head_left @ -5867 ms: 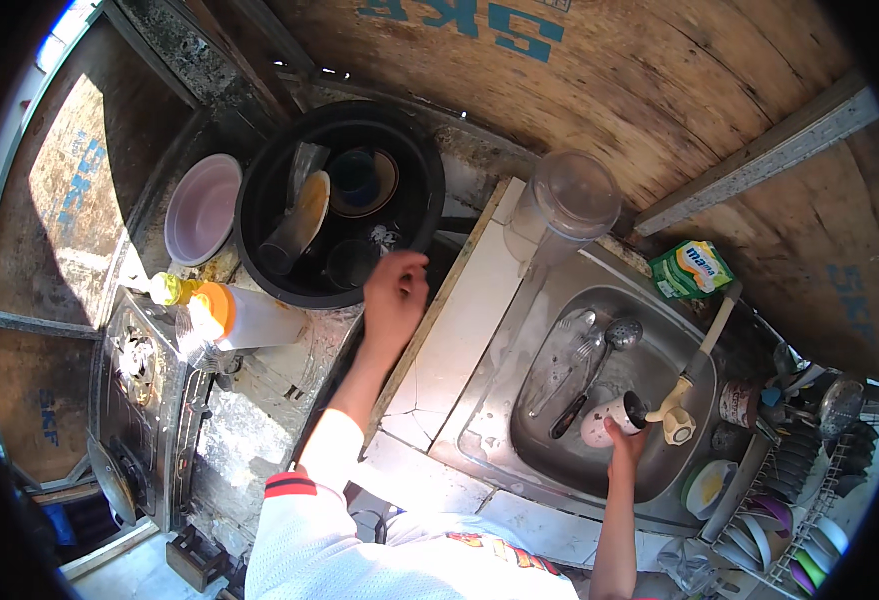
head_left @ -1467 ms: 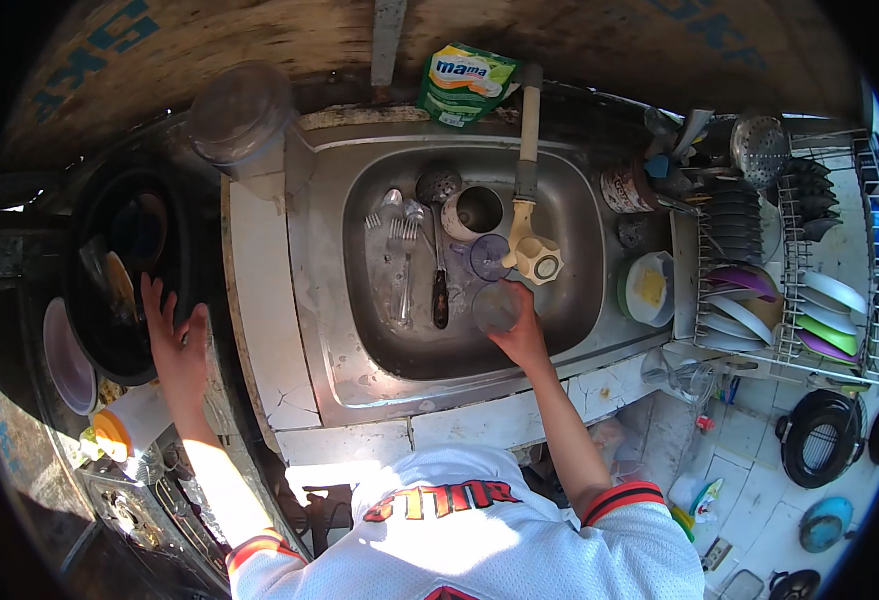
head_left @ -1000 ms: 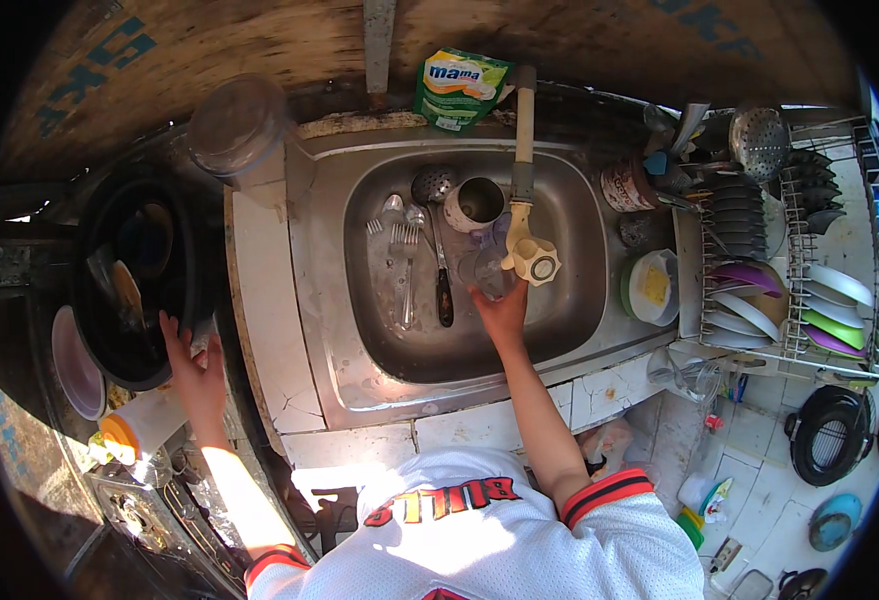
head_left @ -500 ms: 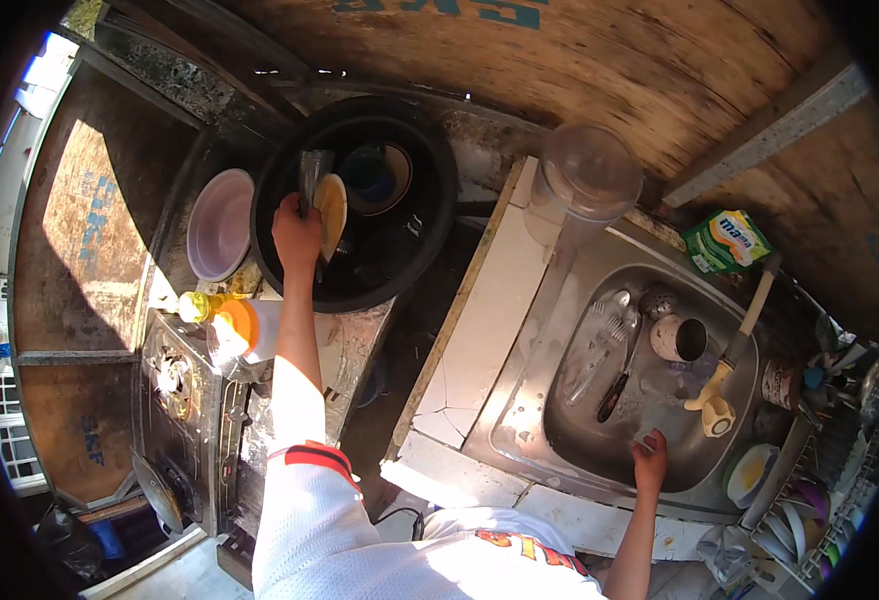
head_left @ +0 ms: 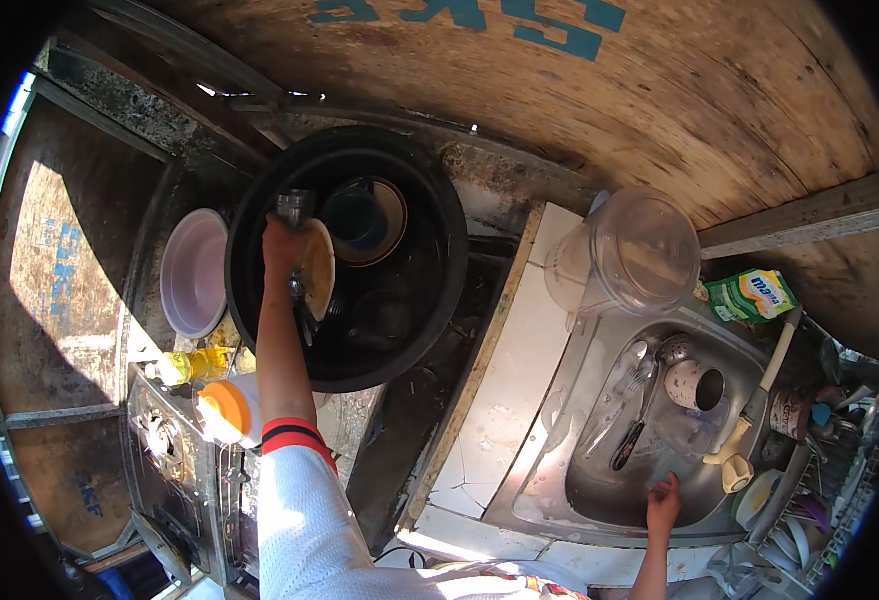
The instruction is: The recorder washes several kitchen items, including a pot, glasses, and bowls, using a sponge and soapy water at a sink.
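Observation:
My left hand (head_left: 283,243) reaches into a large black tub (head_left: 446,265). Its fingers are closed round a clear drinking glass (head_left: 296,204) by the tub's left wall. Beside that hand a pale yellowish plate (head_left: 317,272) leans on edge, with metal cutlery (head_left: 304,318) near it. A dark blue-green cup (head_left: 351,217) sits in a rimmed bowl (head_left: 390,238) further back in the tub. Over the near part of the steel sink (head_left: 551,480), my right hand (head_left: 663,502) hangs with loosely curled, parted fingers; I see nothing held there.
The sink holds a speckled mug (head_left: 681,384), a dark-handled knife (head_left: 627,446) and spoons and forks. A cream faucet (head_left: 736,472) stands at its right, near a dish rack (head_left: 809,545). A clear container (head_left: 649,250) is behind; a pink basin (head_left: 195,275) sits left.
My left hand has lowered the glass deeper toward the tub's left wall, and the glass now looks shorter. The whole view has shifted. My right hand stays over the sink's near part.

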`<act>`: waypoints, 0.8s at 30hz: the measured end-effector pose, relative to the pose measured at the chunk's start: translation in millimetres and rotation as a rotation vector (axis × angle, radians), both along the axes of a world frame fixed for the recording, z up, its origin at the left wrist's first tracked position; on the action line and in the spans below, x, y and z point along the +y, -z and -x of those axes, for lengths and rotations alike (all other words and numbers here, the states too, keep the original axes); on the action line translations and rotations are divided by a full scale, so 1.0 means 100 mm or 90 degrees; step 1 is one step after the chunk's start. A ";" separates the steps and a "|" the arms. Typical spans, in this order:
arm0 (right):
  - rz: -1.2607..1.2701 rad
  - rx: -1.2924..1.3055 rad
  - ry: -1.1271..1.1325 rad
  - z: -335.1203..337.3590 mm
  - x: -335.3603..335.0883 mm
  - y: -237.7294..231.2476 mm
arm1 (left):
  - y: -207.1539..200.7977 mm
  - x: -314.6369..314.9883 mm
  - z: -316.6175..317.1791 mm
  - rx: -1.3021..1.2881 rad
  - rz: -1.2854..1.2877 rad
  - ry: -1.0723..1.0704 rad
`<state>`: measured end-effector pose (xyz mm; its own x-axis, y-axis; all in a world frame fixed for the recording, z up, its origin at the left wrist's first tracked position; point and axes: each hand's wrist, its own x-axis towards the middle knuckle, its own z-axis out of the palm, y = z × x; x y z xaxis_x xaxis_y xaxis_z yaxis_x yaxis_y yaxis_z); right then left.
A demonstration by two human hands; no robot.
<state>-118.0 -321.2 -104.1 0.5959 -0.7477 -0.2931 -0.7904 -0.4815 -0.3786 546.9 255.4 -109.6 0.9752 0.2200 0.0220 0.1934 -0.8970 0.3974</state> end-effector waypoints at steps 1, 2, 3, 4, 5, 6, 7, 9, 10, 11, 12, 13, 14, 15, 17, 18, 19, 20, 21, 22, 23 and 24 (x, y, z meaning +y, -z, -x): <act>-0.026 -0.004 0.018 -0.06 0.03 -0.03 | -0.07 0.04 0.05 0.004 -0.003 -0.002; -0.050 -0.007 0.036 -0.11 0.07 -0.08 | -0.15 0.04 0.10 -0.009 0.017 -0.003; -0.051 -0.003 0.033 -0.12 0.12 -0.11 | -0.25 0.06 0.16 -0.022 0.036 -0.005; -0.048 -0.004 0.017 -0.15 0.15 -0.14 | -0.40 0.01 0.21 -0.021 0.040 -0.009; -0.045 -0.005 0.003 -0.14 0.14 -0.16 | -0.60 -0.08 0.29 -0.075 0.057 -0.009; -0.043 -0.006 0.000 -0.09 0.11 -0.19 | -0.83 -0.15 0.38 -0.130 0.072 -0.010; -0.048 -0.030 -0.017 -0.08 0.11 -0.16 | -1.10 -0.11 0.50 -0.134 0.063 -0.020; -0.054 -0.059 -0.031 -0.06 0.13 -0.13 | -1.55 -0.15 0.68 -0.170 0.281 0.121; -0.075 -0.074 -0.020 -0.09 0.15 -0.15 | -1.75 -0.25 0.83 -0.174 0.279 0.121; -0.093 -0.090 -0.006 -0.11 0.16 -0.18 | -1.94 -0.41 1.07 -0.196 0.365 0.227; -0.092 -0.096 -0.003 -0.16 0.17 -0.19 | -2.14 -0.59 1.32 -0.220 0.449 0.336; -0.131 -0.135 -0.019 -0.20 0.21 -0.23 | -2.29 -0.78 1.54 -0.219 0.460 0.346; -0.176 -0.176 -0.038 -0.28 0.27 -0.30 | -2.49 -0.95 1.80 -0.203 0.398 0.434; -0.183 -0.185 -0.067 -0.45 0.39 -0.47 | -2.59 -1.12 2.05 -0.185 0.337 0.521; -0.246 -0.245 -0.117 -0.77 0.63 -0.81 | -2.78 -1.46 2.55 -0.158 0.420 0.557; -0.261 -0.271 -0.116 -0.84 0.70 -1.02 | -2.64 -1.63 2.63 -0.120 0.435 0.590; -0.305 -0.306 -0.138 -0.94 0.80 -1.20 | -2.63 -1.83 2.77 -0.127 0.428 0.634; -0.346 -0.339 -0.157 -1.01 0.89 -1.41 | -2.57 -2.01 2.90 -0.133 0.424 0.679; -0.355 -0.361 -0.183 -1.05 0.95 -1.61 | -2.43 -2.16 3.02 -0.068 0.457 0.688; -0.361 -0.381 -0.203 -1.06 0.99 -1.78 | -2.47 -2.42 3.18 -0.037 0.417 0.699; -0.383 -0.424 -0.208 -1.09 1.03 -1.96 | -2.45 -2.64 3.37 0.028 0.433 0.688; -0.405 -0.467 -0.217 -1.11 1.08 -2.09 | -2.46 -2.81 3.55 0.095 0.445 0.672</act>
<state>-6.9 -212.9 104.9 0.9395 -0.3382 -0.0539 -0.1202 -0.1781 -0.9767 191.4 -25.5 136.2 0.6657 -0.7406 0.0915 -0.4007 -0.2513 0.8811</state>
